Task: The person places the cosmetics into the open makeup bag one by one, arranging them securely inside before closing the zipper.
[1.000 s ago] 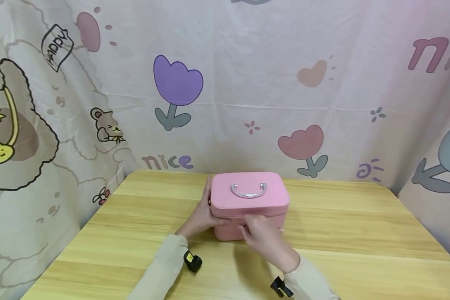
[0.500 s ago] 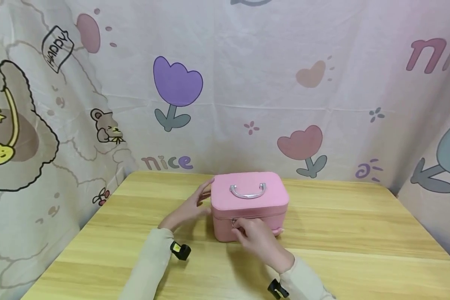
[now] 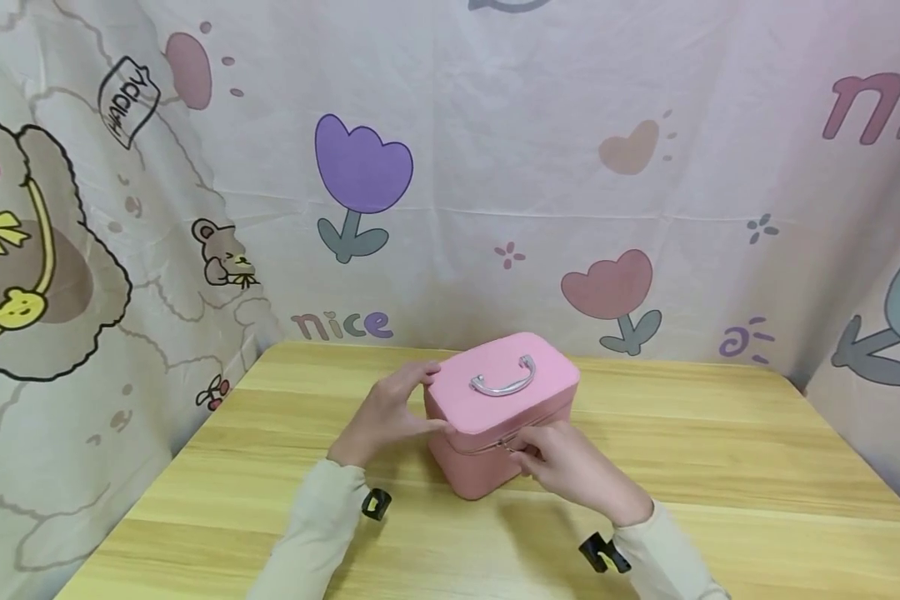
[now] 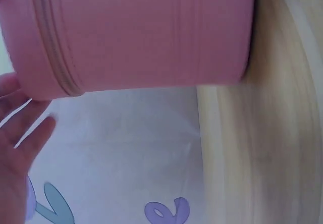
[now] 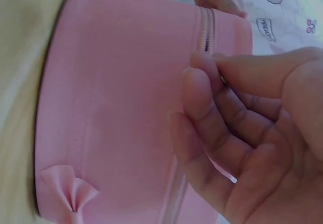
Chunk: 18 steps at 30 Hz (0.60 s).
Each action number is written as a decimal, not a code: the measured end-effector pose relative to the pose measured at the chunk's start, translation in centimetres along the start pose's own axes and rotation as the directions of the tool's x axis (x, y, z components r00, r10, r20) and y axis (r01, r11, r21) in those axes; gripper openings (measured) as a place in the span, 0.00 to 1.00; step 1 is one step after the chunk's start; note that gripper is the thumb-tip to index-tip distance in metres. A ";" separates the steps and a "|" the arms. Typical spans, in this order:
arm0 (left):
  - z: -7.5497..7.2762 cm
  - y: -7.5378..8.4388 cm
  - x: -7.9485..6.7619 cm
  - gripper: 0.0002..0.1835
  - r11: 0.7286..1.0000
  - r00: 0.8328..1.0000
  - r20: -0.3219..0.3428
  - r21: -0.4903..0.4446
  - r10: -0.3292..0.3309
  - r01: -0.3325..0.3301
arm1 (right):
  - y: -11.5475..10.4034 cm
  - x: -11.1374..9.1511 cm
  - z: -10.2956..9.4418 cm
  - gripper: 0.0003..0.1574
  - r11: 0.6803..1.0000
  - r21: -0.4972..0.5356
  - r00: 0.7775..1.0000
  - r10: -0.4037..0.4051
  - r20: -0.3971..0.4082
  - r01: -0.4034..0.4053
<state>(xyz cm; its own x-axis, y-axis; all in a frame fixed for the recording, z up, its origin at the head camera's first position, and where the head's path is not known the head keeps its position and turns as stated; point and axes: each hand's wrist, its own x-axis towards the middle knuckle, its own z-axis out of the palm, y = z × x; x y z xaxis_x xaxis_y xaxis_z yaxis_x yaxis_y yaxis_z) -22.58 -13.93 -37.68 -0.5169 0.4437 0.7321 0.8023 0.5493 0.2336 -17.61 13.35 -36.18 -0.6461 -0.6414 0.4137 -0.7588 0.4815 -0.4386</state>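
A pink vanity case (image 3: 487, 400) with a silver handle (image 3: 506, 385) stands on the table, its front turned obliquely and its lid down. My left hand (image 3: 382, 415) spans the lid's left end, thumb at the front corner and fingertips toward the back corner. In the left wrist view, those fingers (image 4: 30, 133) reach the lid's edge just past the zipper (image 4: 50, 42). At the front seam my right hand (image 3: 570, 468) pinches the zipper pull between thumb and forefinger, and the pull is mostly hidden. Zipper teeth (image 5: 206, 30) show beyond the fingertips in the right wrist view.
The wooden table (image 3: 720, 467) extends around the case. A patterned cloth (image 3: 450, 167) hangs behind it and along the sides. A pink bow (image 5: 73, 188) decorates the case's front, low down.
The left hand lets go of the lid's front, shifts back, then takes its left end. The case has turned, its left end swinging toward me. The right hand slides left with the pull, then back right.
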 end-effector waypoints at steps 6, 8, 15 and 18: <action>0.9 0.9 0.4 0.33 0.986 0.993 -0.076 0.151 0.086 -0.074 | -0.1 -0.6 -0.1 0.13 0.998 -0.034 0.999 -0.048 0.008 0.048; 1.2 1.4 0.6 0.33 0.985 0.992 -0.094 0.158 0.079 -0.063 | -0.2 -0.9 0.0 0.11 0.998 -0.046 0.999 -0.046 0.018 0.047; 2.8 3.2 1.0 0.36 0.968 0.983 -0.171 0.251 0.060 -0.015 | -0.8 -1.1 0.8 0.08 0.993 -0.058 0.995 -0.099 0.031 0.100; 3.5 3.9 1.2 0.38 0.932 0.973 -0.213 0.362 0.090 -0.007 | -0.8 -1.2 0.4 0.07 0.995 -0.053 0.996 -0.079 0.043 0.082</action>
<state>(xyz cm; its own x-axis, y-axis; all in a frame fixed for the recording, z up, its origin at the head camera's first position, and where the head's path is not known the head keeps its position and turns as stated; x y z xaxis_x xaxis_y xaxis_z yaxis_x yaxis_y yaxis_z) -21.16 -8.79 -38.12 -0.3670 0.3304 0.8695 0.6432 0.7654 -0.0194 -16.19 13.51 -36.68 -0.5798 -0.7028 0.4122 -0.8122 0.4583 -0.3609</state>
